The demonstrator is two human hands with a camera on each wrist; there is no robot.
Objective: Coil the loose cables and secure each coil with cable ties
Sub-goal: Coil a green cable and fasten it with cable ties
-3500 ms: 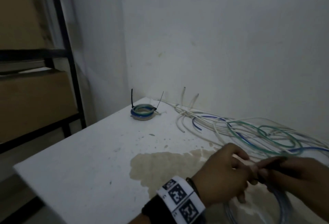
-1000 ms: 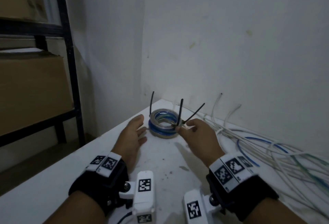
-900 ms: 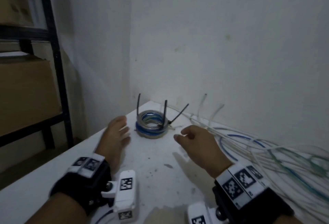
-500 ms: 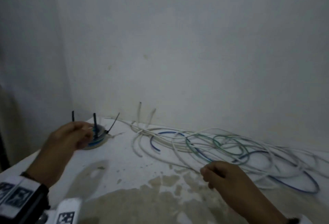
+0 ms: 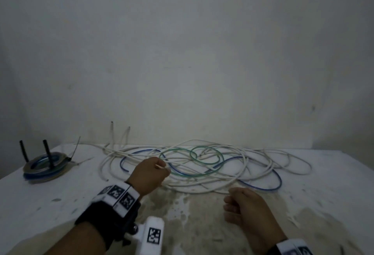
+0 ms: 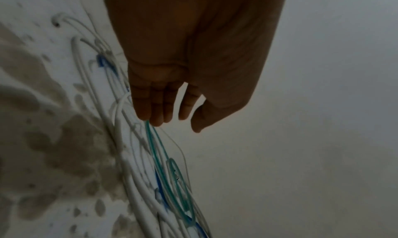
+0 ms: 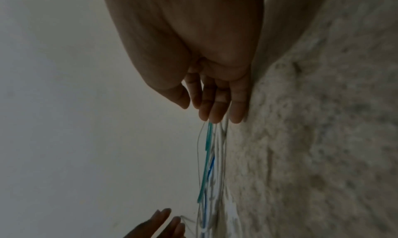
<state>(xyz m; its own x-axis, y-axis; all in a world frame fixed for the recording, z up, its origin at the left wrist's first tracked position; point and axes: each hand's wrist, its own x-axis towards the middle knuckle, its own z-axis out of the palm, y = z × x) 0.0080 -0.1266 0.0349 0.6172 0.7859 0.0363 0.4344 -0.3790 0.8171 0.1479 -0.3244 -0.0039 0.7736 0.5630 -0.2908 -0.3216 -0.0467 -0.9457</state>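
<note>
A tangle of loose cables lies along the wall: white ones [image 5: 253,175], a green one [image 5: 204,153] and a blue one [image 5: 277,177]. My left hand [image 5: 155,171] hovers over the left part of the tangle. In the left wrist view its fingers [image 6: 155,109] are straight and hold nothing, tips just above the green cable [image 6: 159,149]. My right hand [image 5: 236,204] sits near the front of the tangle with relaxed fingers [image 7: 215,109] pointing at the cables, empty. Stacked tied coils [image 5: 45,166] with upright black cable ties [image 5: 47,155] rest at far left.
The white table [image 5: 60,204] has a large brownish stain [image 5: 202,220] in front of the cables. A plain wall [image 5: 202,62] stands right behind the tangle. Two white cable ends [image 5: 112,133] stick up against it.
Both hands have left the tied coil stack at the left corner and moved right to the loose tangle. The view has swung right with them.
</note>
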